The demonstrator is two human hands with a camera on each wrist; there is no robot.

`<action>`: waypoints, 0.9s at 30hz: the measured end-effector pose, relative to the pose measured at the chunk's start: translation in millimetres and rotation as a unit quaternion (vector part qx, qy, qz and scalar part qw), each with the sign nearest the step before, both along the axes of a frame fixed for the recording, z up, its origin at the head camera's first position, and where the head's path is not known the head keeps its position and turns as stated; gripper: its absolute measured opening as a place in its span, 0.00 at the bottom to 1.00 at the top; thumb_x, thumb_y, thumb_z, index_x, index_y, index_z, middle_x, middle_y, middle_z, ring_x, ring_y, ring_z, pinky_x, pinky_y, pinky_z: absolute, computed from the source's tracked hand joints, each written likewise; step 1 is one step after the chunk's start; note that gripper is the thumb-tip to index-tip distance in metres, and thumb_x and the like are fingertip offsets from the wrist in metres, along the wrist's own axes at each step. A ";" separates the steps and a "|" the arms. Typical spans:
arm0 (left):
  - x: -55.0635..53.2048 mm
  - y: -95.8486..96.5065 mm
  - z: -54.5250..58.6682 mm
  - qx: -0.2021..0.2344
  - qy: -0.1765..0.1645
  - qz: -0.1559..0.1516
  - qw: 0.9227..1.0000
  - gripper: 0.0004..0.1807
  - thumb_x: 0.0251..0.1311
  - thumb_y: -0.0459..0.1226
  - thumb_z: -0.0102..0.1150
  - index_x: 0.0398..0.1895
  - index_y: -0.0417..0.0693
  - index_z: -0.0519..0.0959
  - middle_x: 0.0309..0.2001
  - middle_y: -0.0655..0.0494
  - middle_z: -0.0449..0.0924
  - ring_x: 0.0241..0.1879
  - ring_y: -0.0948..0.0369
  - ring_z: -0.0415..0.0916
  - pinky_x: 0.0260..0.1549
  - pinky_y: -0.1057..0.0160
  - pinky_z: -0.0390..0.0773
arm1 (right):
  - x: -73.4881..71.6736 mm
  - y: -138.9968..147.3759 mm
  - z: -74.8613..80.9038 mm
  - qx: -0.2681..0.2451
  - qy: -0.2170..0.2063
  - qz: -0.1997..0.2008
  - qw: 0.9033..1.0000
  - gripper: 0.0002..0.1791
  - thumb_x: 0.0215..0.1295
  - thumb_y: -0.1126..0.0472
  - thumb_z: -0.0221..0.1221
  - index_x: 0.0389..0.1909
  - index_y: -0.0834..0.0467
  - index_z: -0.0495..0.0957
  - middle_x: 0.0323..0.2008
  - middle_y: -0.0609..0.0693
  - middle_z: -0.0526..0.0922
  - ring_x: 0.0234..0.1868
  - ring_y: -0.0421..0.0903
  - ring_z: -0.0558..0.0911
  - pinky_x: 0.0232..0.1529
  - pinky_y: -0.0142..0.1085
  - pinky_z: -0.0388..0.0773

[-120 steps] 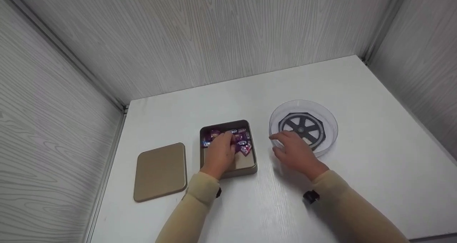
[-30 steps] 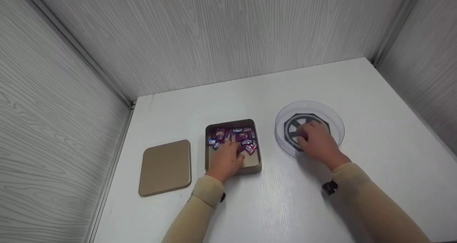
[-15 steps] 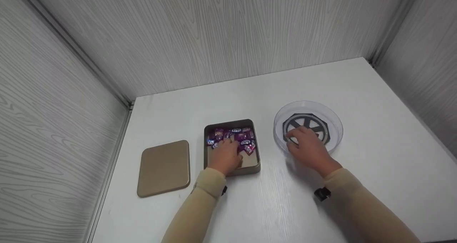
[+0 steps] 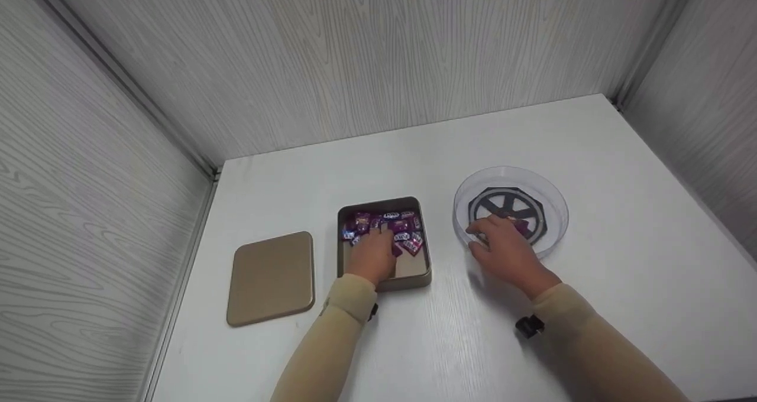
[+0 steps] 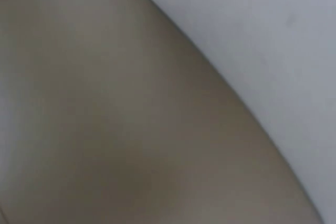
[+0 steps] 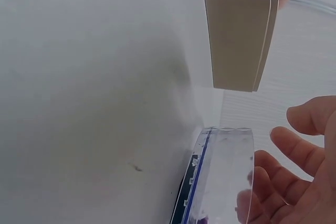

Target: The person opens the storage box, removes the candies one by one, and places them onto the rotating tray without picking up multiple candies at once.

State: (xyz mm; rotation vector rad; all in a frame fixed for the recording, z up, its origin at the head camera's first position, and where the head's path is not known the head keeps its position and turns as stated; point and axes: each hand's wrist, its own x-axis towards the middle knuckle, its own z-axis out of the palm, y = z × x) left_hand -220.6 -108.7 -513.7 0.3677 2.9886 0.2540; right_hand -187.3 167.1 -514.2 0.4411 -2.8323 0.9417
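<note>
Broadly, a white table (image 4: 426, 343) fills the lower half of the head view, closed in by pale wood-grain panels (image 4: 378, 53) behind and at both sides; a gold-brown lid (image 4: 271, 281) lies flat at lower left. Near the centre, the left hand (image 4: 372, 257) reaches into a matching open tin (image 4: 408, 282), among purple-wrapped candies (image 4: 401, 225); its fingertips are hidden, so I cannot tell whether that grip is clamped on one. At centre right, the right hand (image 4: 505, 251) is at the near-left rim of a clear round dish (image 4: 541, 183), where a purple piece (image 4: 522, 225) shows just beyond its knuckles. The right wrist view reveals that grip's thumb and fingers apart, beside the dish's clear wall; the left wrist view is mostly a blurred brownish surface (image 5: 131, 98).
</note>
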 end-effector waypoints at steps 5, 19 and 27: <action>0.8 -0.8 1.4 0.019 0.007 0.001 1.000 0.13 0.64 0.37 0.64 0.49 0.44 0.78 0.45 0.45 0.81 0.44 0.49 0.80 0.44 0.49 0.81 | 3.1 -3.0 3.6 -0.003 -0.020 0.002 1.000 0.15 0.68 0.58 0.59 0.51 0.60 0.81 0.52 0.55 0.80 0.50 0.54 0.76 0.56 0.51 0.73; 13.9 1.2 25.2 0.129 0.015 0.049 0.990 0.13 0.65 0.40 0.64 0.51 0.53 0.77 0.47 0.56 0.78 0.49 0.57 0.77 0.51 0.54 0.77 | 8.0 -13.9 10.2 -0.004 -0.004 0.012 1.000 0.14 0.67 0.58 0.61 0.51 0.57 0.82 0.48 0.51 0.80 0.48 0.51 0.78 0.51 0.49 0.77; 16.4 2.9 28.9 0.153 0.018 0.054 0.987 0.14 0.66 0.41 0.63 0.53 0.53 0.77 0.50 0.56 0.78 0.51 0.58 0.76 0.54 0.54 0.76 | 8.7 -16.2 13.1 -0.009 -0.006 0.011 1.000 0.14 0.67 0.57 0.62 0.51 0.55 0.82 0.49 0.50 0.81 0.49 0.51 0.80 0.51 0.49 0.78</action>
